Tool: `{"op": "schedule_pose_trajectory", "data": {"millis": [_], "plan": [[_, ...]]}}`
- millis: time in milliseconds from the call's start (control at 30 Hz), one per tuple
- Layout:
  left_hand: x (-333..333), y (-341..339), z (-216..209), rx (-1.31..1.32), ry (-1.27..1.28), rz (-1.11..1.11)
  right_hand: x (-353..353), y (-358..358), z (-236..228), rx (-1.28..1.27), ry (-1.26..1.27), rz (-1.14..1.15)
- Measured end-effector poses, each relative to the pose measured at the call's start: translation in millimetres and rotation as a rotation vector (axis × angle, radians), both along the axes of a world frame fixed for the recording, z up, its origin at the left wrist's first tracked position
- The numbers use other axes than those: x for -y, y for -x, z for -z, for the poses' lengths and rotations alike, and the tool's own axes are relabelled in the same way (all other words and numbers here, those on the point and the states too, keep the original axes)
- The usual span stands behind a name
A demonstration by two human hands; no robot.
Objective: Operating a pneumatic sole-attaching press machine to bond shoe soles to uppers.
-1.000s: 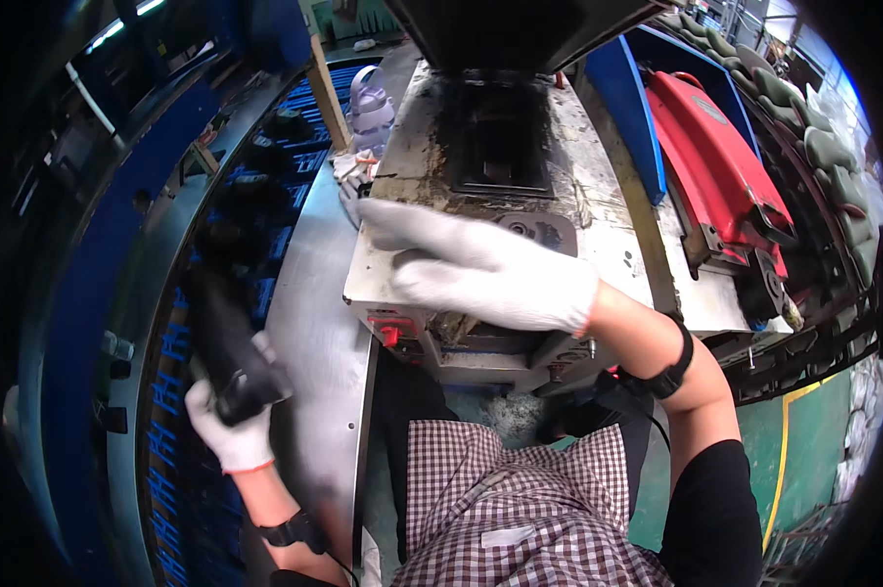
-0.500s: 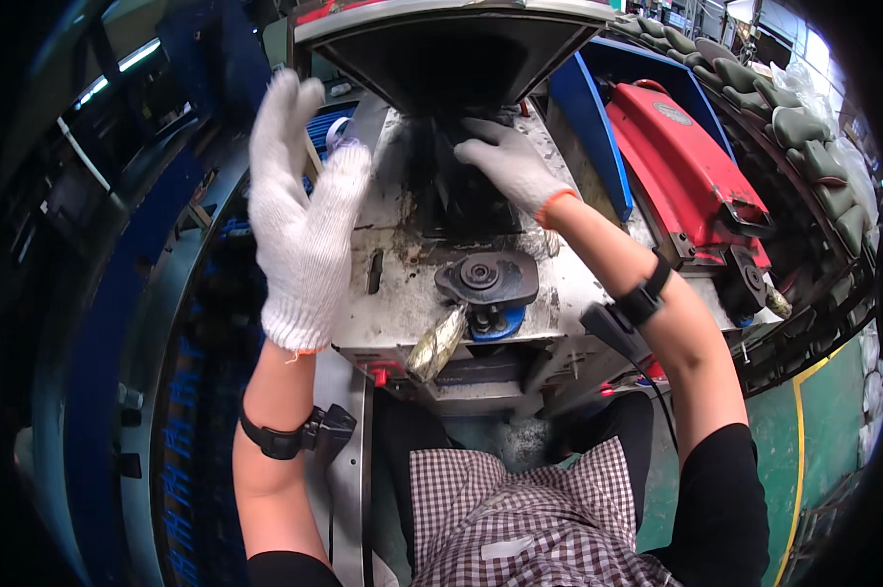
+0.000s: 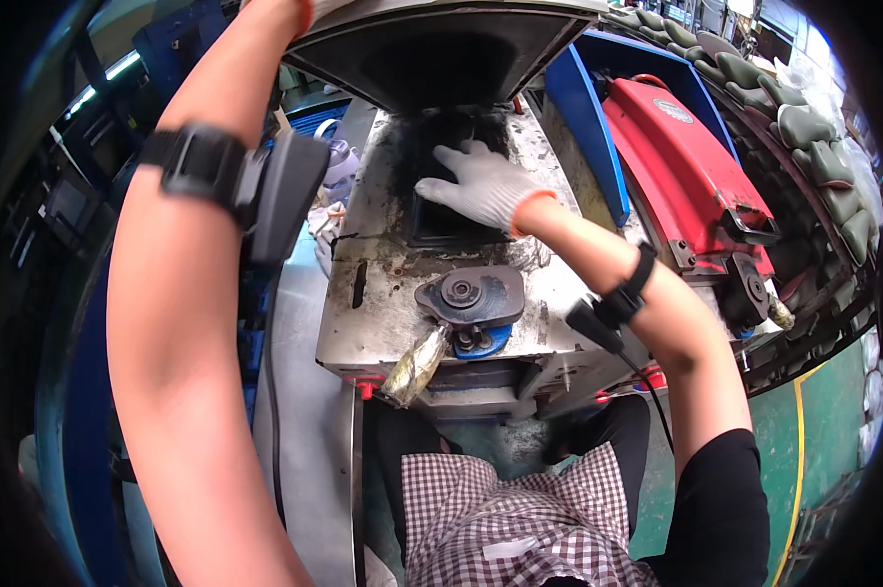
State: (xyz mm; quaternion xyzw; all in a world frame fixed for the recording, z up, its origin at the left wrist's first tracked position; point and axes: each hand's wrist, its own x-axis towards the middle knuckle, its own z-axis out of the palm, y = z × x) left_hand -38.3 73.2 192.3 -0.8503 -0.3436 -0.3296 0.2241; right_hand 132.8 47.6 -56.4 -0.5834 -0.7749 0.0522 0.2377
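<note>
My right hand [image 3: 485,186], in a white knit glove with an orange cuff, lies over a black rectangular plate [image 3: 446,230] set in a worn metal bed [image 3: 348,313]. Its fingers are spread and show no grip on anything. Above the plate stands a raised dark lid [image 3: 412,73] with a pale frame. My left hand [image 3: 326,9] is at the lid's upper left corner, mostly cut off by the picture's edge, with its fingers hidden. Nearer to me on the bed sits a dark latch block [image 3: 471,293] with a handle wrapped in shiny yellowish film [image 3: 417,370].
To the right stands a red metal cover [image 3: 676,166] beside a blue panel [image 3: 588,127]. Dark green-grey padded pieces [image 3: 803,127] line a rack farther right. A metal side table [image 3: 309,362] adjoins the bed at left, with purplish-white items [image 3: 339,166] beyond it.
My left hand has risen from beside the bed to the lid's upper left corner, its forearm now stretched along the left. My right hand has come slightly nearer, its fingers more spread.
</note>
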Motion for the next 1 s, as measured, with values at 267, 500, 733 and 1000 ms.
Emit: {"op": "schedule_pose_trajectory", "data": {"millis": [267,500,733,1000], "plan": [[18,-18,20,-0.062,0.276,-0.017,196,-28,56,-0.79,-0.303,-0.369],[45,-20,105,-0.159,1.089,0.141,229,40,128,-1.58,0.982,-0.517],[76,-23,187,-0.174,0.971,0.016,220,86,114,-2.061,0.954,-0.752],[74,-19,202,-0.137,0.825,0.043,217,72,96,-2.379,1.221,-0.64]]}}
